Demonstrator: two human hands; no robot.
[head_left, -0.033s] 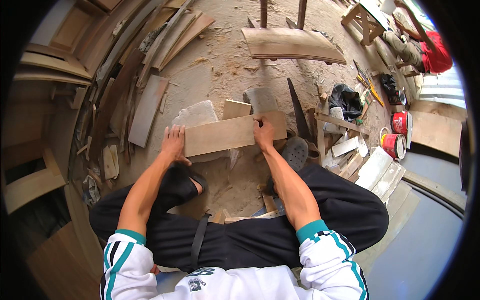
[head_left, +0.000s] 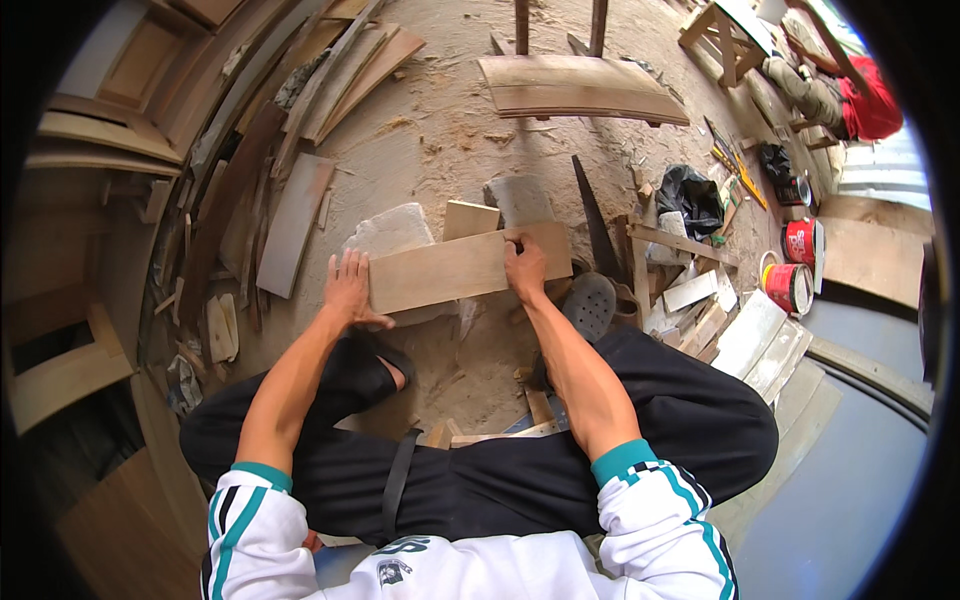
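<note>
A flat, pale wooden board [head_left: 435, 272] lies crosswise in front of me, over a white block [head_left: 395, 226] and a grey block [head_left: 522, 198]. At its left end rests my left hand [head_left: 347, 288], fingers stretched out and thumb spread, touching the edge. My right hand [head_left: 525, 268] is closed, pressed on the board's right part. A small dark bit shows at its fingertips, too little to name. Behind the board a short wood piece [head_left: 470, 219] sticks up. A handsaw [head_left: 597, 225] with a dark blade stands to the right of the board.
Planks [head_left: 295, 225] and scrap wood pile up on the left. A plank bench [head_left: 580, 88] stands ahead. On the right are a black plastic bag [head_left: 692, 200], a red paint can [head_left: 787, 287], a yellow-edged tool [head_left: 740, 170] and offcuts. A person in red [head_left: 870, 100] sits far right.
My left thumb spreads slightly further out from the board's end. The view has shifted a little; the board and my right hand keep their places.
</note>
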